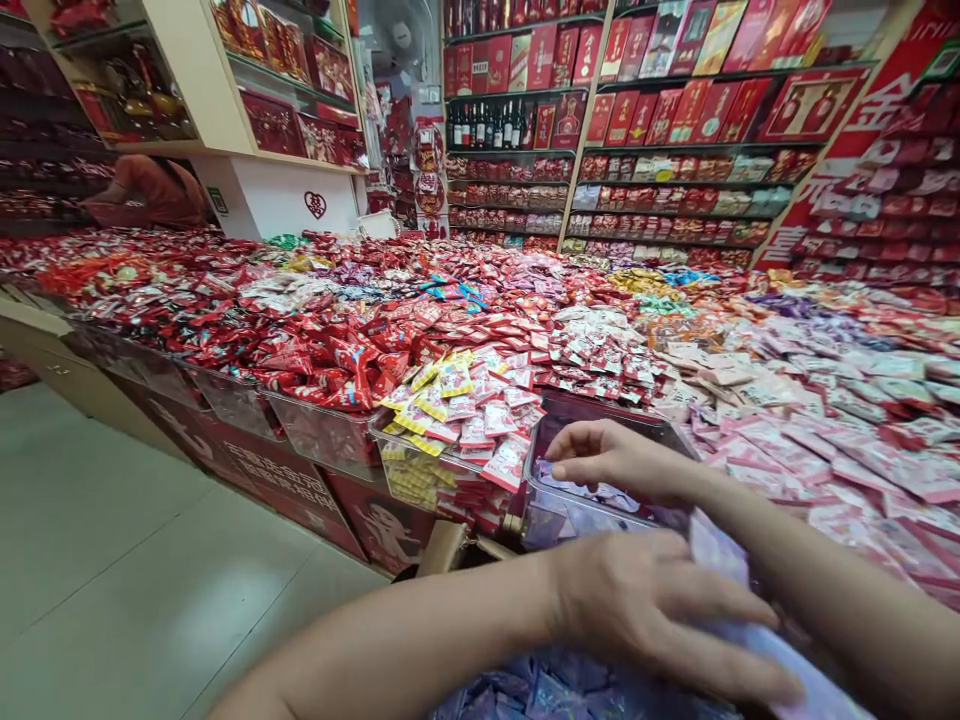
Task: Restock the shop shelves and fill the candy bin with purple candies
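My right hand [611, 460] reaches in from the right over a clear plastic bin [536, 480]. Its fingers are bent, with a gap between thumb and fingers, and nothing shows in them. Small purple packets [600, 492] lie low in that bin. Closer to me, my left hand [660, 605] crosses below the right forearm, its fingers stretched and slightly apart over a pale lavender wrapper or bag [787, 665]. Its thumb is hidden, and some blur covers the fingers. Under the left forearm lie several blue-purple packets [555, 690].
Bins of red candy packets [330, 360] run off to the left. Yellow and pink packets [472, 410] fill the neighbouring bin; pink packets [810, 460] lie to the right. A tan bag [442, 548] sits below the bins. A person [161, 190] bends at far left.
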Demonstrator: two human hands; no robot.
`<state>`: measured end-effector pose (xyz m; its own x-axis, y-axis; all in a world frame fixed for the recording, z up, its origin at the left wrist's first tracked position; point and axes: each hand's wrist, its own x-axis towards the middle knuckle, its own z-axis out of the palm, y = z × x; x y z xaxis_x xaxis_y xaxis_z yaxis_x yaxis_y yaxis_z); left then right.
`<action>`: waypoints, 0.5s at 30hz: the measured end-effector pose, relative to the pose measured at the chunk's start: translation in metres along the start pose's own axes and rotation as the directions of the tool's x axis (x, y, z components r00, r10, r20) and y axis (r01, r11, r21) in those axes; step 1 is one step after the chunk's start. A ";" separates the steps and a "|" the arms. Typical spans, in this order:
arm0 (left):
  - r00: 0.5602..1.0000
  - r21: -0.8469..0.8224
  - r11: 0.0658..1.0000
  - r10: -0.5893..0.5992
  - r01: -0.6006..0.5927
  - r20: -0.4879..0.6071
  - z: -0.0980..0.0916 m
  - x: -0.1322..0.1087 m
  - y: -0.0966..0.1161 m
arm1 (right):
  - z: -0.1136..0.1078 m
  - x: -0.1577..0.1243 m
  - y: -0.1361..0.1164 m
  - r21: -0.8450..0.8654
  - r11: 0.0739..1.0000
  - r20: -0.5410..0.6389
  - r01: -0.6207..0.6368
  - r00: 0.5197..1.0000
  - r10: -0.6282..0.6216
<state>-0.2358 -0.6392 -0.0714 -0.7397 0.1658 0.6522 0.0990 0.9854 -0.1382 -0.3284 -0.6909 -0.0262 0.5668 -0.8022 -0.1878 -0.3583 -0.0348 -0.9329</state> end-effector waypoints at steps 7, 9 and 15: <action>0.969 0.061 0.981 0.193 -0.186 -0.151 0.018 0.002 0.015 | -0.027 0.016 -0.004 -0.591 0.806 -0.069 -0.007 0.997 -0.041; 0.986 -0.011 0.988 0.152 -0.153 -0.075 0.014 0.004 0.019 | -0.038 0.029 0.006 -0.791 0.606 -0.070 -0.082 0.997 0.043; 0.985 -0.157 0.988 0.042 -0.015 0.170 0.008 0.010 0.025 | -0.023 0.079 0.047 -0.858 0.512 0.101 -0.048 0.960 0.260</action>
<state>-0.2461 -0.6131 -0.0747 -0.8371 0.1985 0.5097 0.2134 0.9765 -0.0298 -0.3179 -0.7697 -0.0777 0.5265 -0.7190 -0.4537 -0.8468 -0.4906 -0.2053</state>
